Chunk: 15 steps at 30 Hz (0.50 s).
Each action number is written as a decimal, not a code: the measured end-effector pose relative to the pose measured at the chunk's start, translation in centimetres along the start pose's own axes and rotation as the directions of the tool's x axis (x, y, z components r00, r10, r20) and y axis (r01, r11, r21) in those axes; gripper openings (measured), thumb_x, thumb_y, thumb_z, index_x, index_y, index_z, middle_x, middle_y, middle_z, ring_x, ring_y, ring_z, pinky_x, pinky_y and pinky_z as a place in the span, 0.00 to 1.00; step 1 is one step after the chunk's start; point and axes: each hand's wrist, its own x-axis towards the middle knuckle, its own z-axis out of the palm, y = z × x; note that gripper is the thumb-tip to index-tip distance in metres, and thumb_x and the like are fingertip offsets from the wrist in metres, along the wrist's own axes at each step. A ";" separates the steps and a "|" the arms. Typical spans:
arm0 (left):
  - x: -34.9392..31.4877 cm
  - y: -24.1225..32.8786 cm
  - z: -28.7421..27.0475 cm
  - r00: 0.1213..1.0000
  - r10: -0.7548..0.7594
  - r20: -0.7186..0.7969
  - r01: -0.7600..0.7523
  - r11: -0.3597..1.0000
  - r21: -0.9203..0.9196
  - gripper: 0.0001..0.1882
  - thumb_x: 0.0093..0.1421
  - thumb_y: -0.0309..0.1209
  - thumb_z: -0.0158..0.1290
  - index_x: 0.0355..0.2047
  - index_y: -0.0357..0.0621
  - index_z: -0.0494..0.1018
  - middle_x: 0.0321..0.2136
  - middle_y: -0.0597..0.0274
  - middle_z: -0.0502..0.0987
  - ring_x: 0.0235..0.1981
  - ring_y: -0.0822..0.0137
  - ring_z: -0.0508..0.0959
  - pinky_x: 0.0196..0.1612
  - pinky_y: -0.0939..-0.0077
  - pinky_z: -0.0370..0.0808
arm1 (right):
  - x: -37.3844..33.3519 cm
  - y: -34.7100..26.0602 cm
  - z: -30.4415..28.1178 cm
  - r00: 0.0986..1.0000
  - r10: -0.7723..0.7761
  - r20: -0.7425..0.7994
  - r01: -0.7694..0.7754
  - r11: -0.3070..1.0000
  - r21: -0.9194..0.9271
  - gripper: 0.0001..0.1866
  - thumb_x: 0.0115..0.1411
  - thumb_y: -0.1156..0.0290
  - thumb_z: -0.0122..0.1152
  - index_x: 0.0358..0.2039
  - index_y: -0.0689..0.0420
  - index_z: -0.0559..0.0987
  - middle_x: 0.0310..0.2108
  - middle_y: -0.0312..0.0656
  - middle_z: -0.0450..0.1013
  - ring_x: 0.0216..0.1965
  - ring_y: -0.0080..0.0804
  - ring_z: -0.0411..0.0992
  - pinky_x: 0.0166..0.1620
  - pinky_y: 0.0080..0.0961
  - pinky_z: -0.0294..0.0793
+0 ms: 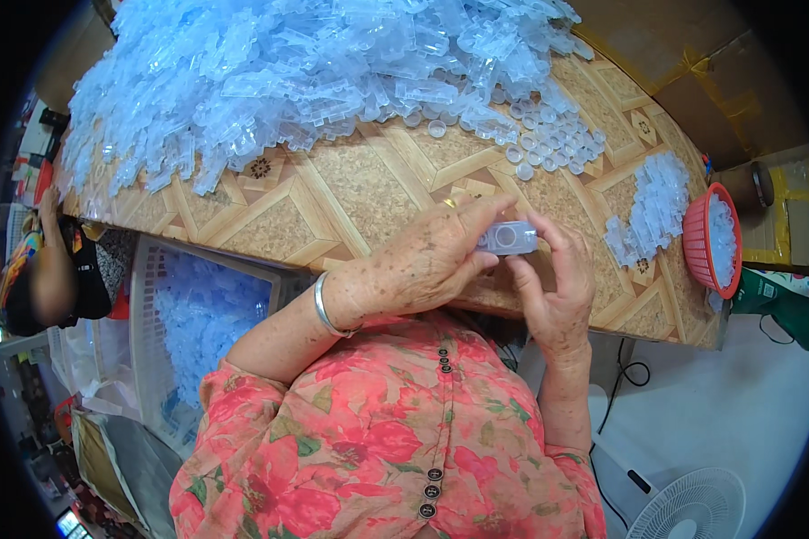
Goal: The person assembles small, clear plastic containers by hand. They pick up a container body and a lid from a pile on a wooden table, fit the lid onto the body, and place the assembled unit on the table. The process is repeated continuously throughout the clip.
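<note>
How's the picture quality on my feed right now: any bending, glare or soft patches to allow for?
Head view: fisheye distortion curves the table edge, with black corners; head view: bluish cast and pale glints on the pile of clear parts; head view: left hand, right hand and clear piece fairly crisp, the co-worker near the left rim softer.

Glossy, translucent plastic casing (516,238)

The left hand (422,256) partly hid the clear piece (514,238), while the frame's edges cut off the pile (306,67) and the fan (699,510)
</note>
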 end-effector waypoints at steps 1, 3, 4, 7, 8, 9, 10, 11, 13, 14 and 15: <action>0.3 -0.7 -0.1 0.999 0.048 -0.001 -0.048 0.997 0.064 0.30 0.61 0.25 0.59 0.63 0.39 0.66 0.48 0.44 0.75 0.48 0.42 0.77 0.52 0.53 0.74 | -0.1 0.3 0.0 0.999 0.037 0.033 -0.038 0.999 0.009 0.26 0.51 0.72 0.75 0.51 0.56 0.78 0.46 0.43 0.79 0.48 0.45 0.75 0.56 0.40 0.69; 0.3 -1.3 0.2 0.993 0.116 -0.029 -0.109 0.979 0.174 0.25 0.58 0.23 0.61 0.56 0.39 0.71 0.46 0.46 0.76 0.46 0.43 0.77 0.50 0.54 0.74 | -0.3 0.8 0.1 0.989 0.110 0.097 -0.113 0.993 0.022 0.24 0.51 0.73 0.75 0.49 0.56 0.79 0.42 0.43 0.79 0.45 0.45 0.75 0.53 0.40 0.69; 0.3 -1.4 0.4 0.989 0.137 -0.057 -0.121 0.968 0.220 0.23 0.56 0.23 0.61 0.53 0.39 0.73 0.45 0.47 0.76 0.45 0.43 0.77 0.49 0.54 0.74 | -0.1 0.7 0.4 0.994 0.079 0.080 -0.081 0.996 0.026 0.21 0.52 0.72 0.74 0.47 0.56 0.80 0.39 0.43 0.78 0.42 0.44 0.74 0.50 0.40 0.69; 0.1 -1.5 0.6 0.975 0.160 -0.155 -0.118 0.961 0.250 0.19 0.55 0.23 0.62 0.48 0.39 0.75 0.43 0.49 0.75 0.43 0.45 0.77 0.47 0.57 0.75 | 0.2 0.6 0.7 0.989 0.093 0.112 -0.097 0.995 0.028 0.21 0.52 0.72 0.74 0.47 0.57 0.80 0.40 0.43 0.78 0.43 0.44 0.74 0.49 0.39 0.70; 0.0 -1.6 0.6 0.969 0.160 -0.190 -0.112 0.964 0.242 0.19 0.55 0.24 0.63 0.48 0.39 0.76 0.42 0.50 0.75 0.43 0.46 0.77 0.46 0.58 0.75 | 0.2 0.7 0.7 0.990 0.082 0.113 -0.086 0.996 0.030 0.21 0.52 0.72 0.74 0.47 0.57 0.80 0.39 0.43 0.78 0.43 0.44 0.74 0.49 0.39 0.70; -0.1 -1.6 0.8 0.970 0.142 -0.195 -0.095 0.968 0.234 0.18 0.55 0.24 0.63 0.47 0.39 0.76 0.42 0.50 0.75 0.42 0.46 0.77 0.46 0.58 0.75 | 0.4 0.8 0.8 0.991 0.068 0.115 -0.073 0.997 0.033 0.20 0.52 0.72 0.73 0.47 0.57 0.80 0.39 0.43 0.78 0.43 0.44 0.74 0.49 0.39 0.70; -0.2 -1.6 0.9 0.972 0.124 -0.200 -0.078 0.971 0.227 0.18 0.55 0.24 0.63 0.46 0.40 0.76 0.41 0.51 0.75 0.42 0.46 0.77 0.45 0.58 0.75 | 0.4 0.9 0.8 0.992 0.055 0.117 -0.059 0.998 0.036 0.20 0.53 0.72 0.73 0.46 0.57 0.80 0.39 0.43 0.77 0.43 0.44 0.74 0.49 0.39 0.70; -0.2 -1.7 1.1 0.973 0.106 -0.204 -0.060 0.974 0.219 0.17 0.55 0.25 0.63 0.45 0.40 0.77 0.40 0.51 0.74 0.41 0.47 0.76 0.44 0.59 0.75 | 0.5 0.9 0.8 0.990 0.055 0.131 -0.059 0.998 0.024 0.20 0.53 0.72 0.73 0.46 0.57 0.80 0.39 0.43 0.77 0.43 0.44 0.74 0.49 0.39 0.70; -0.2 -1.8 1.2 0.974 0.100 -0.204 -0.051 0.971 0.234 0.17 0.54 0.25 0.64 0.45 0.40 0.77 0.38 0.51 0.73 0.41 0.47 0.76 0.43 0.59 0.75 | 0.7 1.0 0.6 0.986 0.055 0.159 -0.055 0.998 -0.003 0.19 0.52 0.72 0.73 0.45 0.57 0.80 0.39 0.43 0.77 0.42 0.44 0.74 0.48 0.39 0.70; -0.2 -1.9 1.2 0.974 0.097 -0.205 -0.046 0.969 0.242 0.17 0.54 0.25 0.64 0.46 0.41 0.77 0.38 0.51 0.73 0.40 0.47 0.76 0.43 0.59 0.75 | 0.7 0.9 0.5 0.978 0.083 0.190 -0.087 0.996 0.014 0.18 0.53 0.71 0.73 0.45 0.57 0.80 0.38 0.43 0.77 0.41 0.44 0.74 0.47 0.39 0.71; -0.2 -1.9 1.2 0.972 0.109 -0.207 -0.056 0.967 0.247 0.17 0.55 0.25 0.64 0.46 0.41 0.77 0.37 0.51 0.73 0.40 0.47 0.76 0.43 0.59 0.75 | 1.0 0.9 0.3 0.970 0.108 0.216 -0.117 0.993 0.030 0.18 0.53 0.71 0.73 0.44 0.57 0.79 0.38 0.44 0.77 0.41 0.44 0.74 0.47 0.39 0.71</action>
